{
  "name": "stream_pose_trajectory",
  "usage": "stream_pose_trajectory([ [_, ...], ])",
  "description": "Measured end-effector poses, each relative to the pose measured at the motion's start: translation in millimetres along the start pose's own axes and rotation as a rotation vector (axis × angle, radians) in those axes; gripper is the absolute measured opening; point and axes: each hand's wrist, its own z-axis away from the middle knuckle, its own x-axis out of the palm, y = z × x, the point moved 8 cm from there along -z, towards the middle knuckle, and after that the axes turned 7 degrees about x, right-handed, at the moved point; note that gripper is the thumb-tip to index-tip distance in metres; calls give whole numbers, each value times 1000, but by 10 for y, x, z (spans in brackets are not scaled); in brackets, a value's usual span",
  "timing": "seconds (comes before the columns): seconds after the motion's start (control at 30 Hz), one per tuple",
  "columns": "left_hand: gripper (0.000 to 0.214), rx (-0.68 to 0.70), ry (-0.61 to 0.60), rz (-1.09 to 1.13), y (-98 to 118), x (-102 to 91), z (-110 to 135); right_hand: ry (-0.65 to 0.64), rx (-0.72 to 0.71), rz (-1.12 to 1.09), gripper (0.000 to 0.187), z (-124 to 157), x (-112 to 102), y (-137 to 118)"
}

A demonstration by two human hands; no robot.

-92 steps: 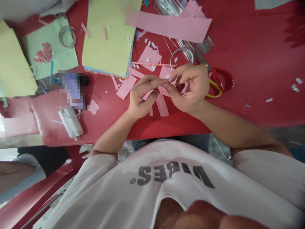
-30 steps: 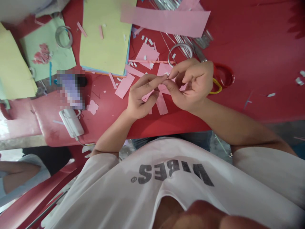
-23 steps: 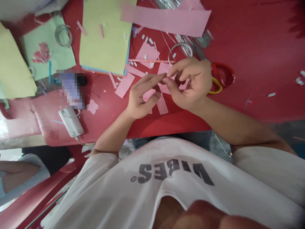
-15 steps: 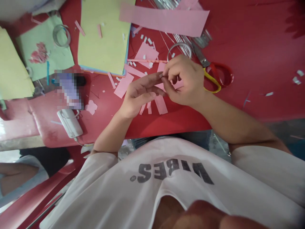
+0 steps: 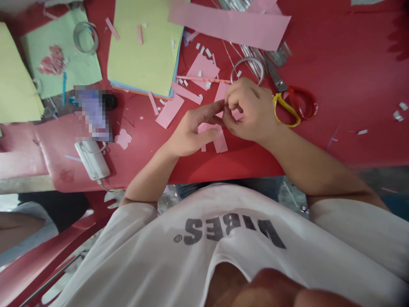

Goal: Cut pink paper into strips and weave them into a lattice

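My left hand (image 5: 198, 130) is over the front of the red table, its fingers stretched out and its thumb apart from them. Its index fingertip touches the fingertips of my right hand (image 5: 251, 108). The thumb and index finger of that right hand are pinched together; whatever they hold is too small or hidden to make out. Beneath both hands lie cut pink paper pieces (image 5: 220, 143). A roll of clear tape (image 5: 247, 60) rests just beyond my right knuckles. Scissors (image 5: 287, 104) with one red and one yellow handle lie beside that hand.
A stack of coloured paper (image 5: 143, 51) lies at the back left, and a long pink strip (image 5: 233, 25) at the back. Farther left are a green sheet (image 5: 70, 64), another tape roll (image 5: 85, 38) and a white power bank (image 5: 92, 160). Another person's leg (image 5: 19, 230) shows lower left.
My left fingers have straightened somewhat, and the thumb sits a little farther from the right hand. The fingertips still meet. The table's contents have shifted slightly in view with my head.
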Motion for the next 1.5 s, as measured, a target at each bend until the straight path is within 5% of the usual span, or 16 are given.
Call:
stream_pose_trajectory([
  [0.17, 66, 1, -10, 90, 48, 23, -43, 4, 54, -40, 20, 34, 68, 145],
  [0.33, 70, -59, 55, 176, 25, -15, -32, 176, -70, -31, 26, 91, -20, 130],
  [0.5, 69, -66, 53, 162, 54, -15, -33, 106, 84, -39, 32, 84, 15, 243],
  [0.7, 70, -4, 58, -12, 170, 17, -64, 160, -120, 13, 18, 78, -33, 36],
  [0.87, 71, -50, 101, 11, 124, -13, -44, 16, -10, 13, 24, 93, 98, 196],
  [1.0, 73, -76, 130, 62, 82, -50, -35, 72, 87, -76, 36, 104, 58, 307],
  [1.17, 74, -50, 150, -6, 129, -41, -60, 112, 371, -192, 44, 119, -8, 384],
  [1.5, 80, 146, 50, -290, 147, 2, -62, 145, 411, -354, 28, 120, 4, 215],
])
